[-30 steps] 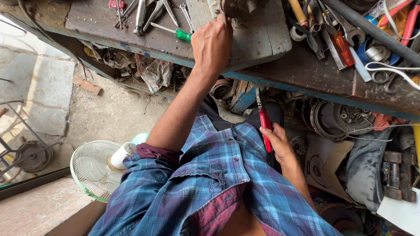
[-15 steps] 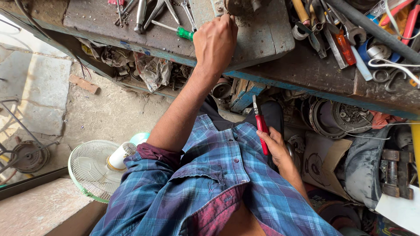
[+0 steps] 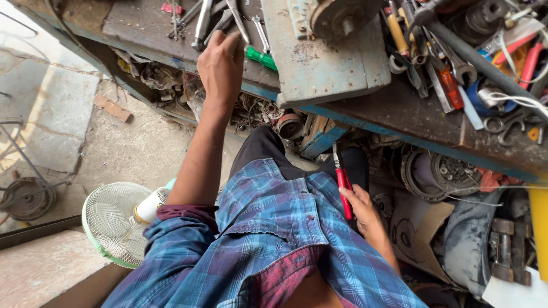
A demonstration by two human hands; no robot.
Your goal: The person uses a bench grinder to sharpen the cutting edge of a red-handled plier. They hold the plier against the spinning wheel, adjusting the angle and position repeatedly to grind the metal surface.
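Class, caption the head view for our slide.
Left hand reaches among workbench tools; right hand holds red-handled pliers.

Counted in view: two hands, the left hand (image 3: 221, 65) and the right hand (image 3: 361, 206). One pair of red-handled pliers (image 3: 342, 185). One green-handled screwdriver (image 3: 261, 59). One orange-handled screwdriver (image 3: 451, 86). One white and green floor fan (image 3: 117, 221). One grey metal block (image 3: 319, 54) carrying one round pulley (image 3: 337, 18). One workbench (image 3: 399, 111). One long dark pipe (image 3: 485, 65). One brick fragment (image 3: 112, 108) on the ground. One rusty wheel (image 3: 25, 198) at the left edge. Spanners on the bench number several; exact count cannot be told
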